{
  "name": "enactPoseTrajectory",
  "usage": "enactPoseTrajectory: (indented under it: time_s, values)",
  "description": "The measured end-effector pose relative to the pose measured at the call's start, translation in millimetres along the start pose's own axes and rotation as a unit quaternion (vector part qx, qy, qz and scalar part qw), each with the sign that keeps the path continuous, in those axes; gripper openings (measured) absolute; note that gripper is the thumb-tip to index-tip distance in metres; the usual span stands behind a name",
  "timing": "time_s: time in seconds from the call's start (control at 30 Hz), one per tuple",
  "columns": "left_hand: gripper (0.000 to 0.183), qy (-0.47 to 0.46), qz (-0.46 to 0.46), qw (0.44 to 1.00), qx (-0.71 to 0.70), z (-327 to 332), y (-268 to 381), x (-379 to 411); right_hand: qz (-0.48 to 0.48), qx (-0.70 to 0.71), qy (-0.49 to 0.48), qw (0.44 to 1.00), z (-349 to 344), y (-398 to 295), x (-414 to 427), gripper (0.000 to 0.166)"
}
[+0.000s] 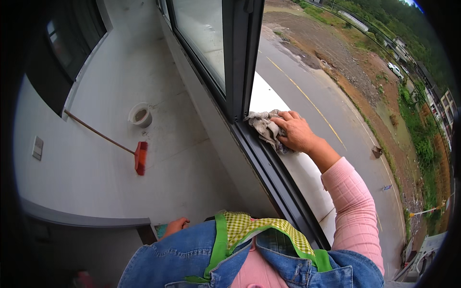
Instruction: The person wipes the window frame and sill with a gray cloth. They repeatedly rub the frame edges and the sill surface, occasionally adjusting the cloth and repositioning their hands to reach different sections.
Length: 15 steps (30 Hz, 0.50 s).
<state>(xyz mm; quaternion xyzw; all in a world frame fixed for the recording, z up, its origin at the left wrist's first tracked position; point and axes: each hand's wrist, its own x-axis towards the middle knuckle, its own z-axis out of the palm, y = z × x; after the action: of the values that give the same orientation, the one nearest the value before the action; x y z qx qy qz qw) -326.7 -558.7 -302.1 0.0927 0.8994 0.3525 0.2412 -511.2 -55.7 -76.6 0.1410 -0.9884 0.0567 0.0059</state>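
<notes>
My right hand [296, 132] presses a crumpled grey-white cloth [265, 126] against the outer side of the dark metal window frame [272, 162], beside the foot of the upright sash [237, 61]. Part of the cloth lies over the white outside ledge [306, 169]. The palm and the underside of the cloth are hidden. Low in the view, my left hand [176, 226] shows only partly beyond the denim sleeve, its fingers curled; a bit of green-blue material lies beside it, and whether it is held is unclear.
Inside, a red broom [141, 158] leans with its wooden handle against the wall near a white bucket [141, 115] on the floor. A glass pane [201, 39] stands above the sill. Outside, beyond the ledge, a road [309, 90] runs far below.
</notes>
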Motion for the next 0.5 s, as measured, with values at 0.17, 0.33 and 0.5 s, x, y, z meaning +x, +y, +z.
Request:
enactPoseTrajectory:
  time_s: [0.17,0.33,0.5]
  values:
    - [0.031,-0.045,-0.016,0.997,0.055,-19,-4,13,0.036,-0.021,-0.013,0.999,2,-13,55,0.052]
    - [0.029,-0.09,0.006,0.994,0.057,-28,26,73,0.084,-0.062,-0.031,0.994,-3,-20,91,0.052]
    - [0.03,-0.117,0.088,0.988,0.042,-38,1,126,0.179,0.028,-0.02,0.983,-8,-40,138,0.046]
